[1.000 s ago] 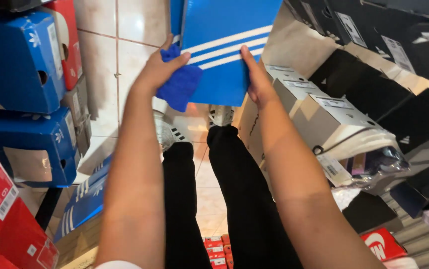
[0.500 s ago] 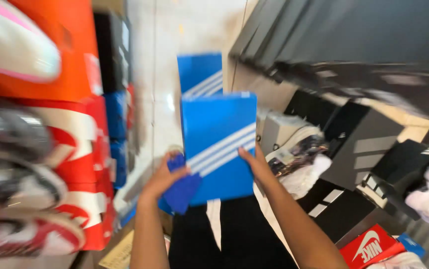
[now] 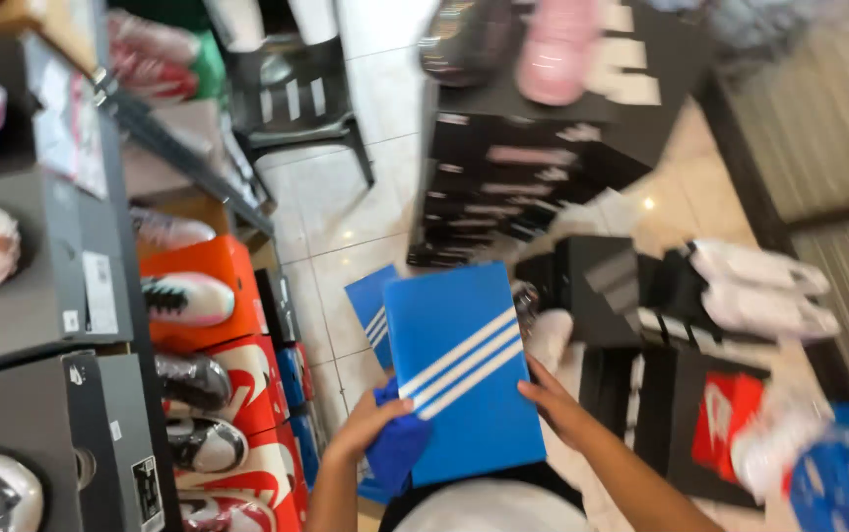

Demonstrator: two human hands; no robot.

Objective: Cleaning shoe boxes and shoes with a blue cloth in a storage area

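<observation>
Blue cardboard dominates the centre: a shoe-box lid (image 3: 464, 379) with three white diagonal stripes, held flat-on to the camera between both hands. Left hand (image 3: 367, 422) clasps the lid's lower left edge, its grip also pinching a dark blue cloth (image 3: 397, 451) that hangs below the fingers. Right hand (image 3: 555, 402) presses against the lid's right edge, fingers spread along it, grip closed on the lid. A second blue striped box (image 3: 370, 313) shows just behind the lid's upper left corner.

Floor: pale glossy tiles (image 3: 346, 232) with thin grout lines, a bright light glint to the right. Black plastic chair (image 3: 296, 99) stands on the tiles toward the top of the view.

Left side: shelving (image 3: 60, 266) with grey and black boxes, shoes resting on top; below and beside it a stack of orange and red shoe boxes (image 3: 223, 345), each topped with a single shoe, one white and pink, others dark.

Right side: a tall stack of black shoe boxes (image 3: 513, 167) with pale labels, a pink shoe (image 3: 562, 54) lying on the top one. Nearer, more black boxes (image 3: 602, 286) carry white shoes (image 3: 759, 291); a red and black box (image 3: 725, 419) sits low beside the right forearm. Striped grey wall panel (image 3: 818, 118) at the far right. Heavy motion blur across the edges; fine detail unreadable.
</observation>
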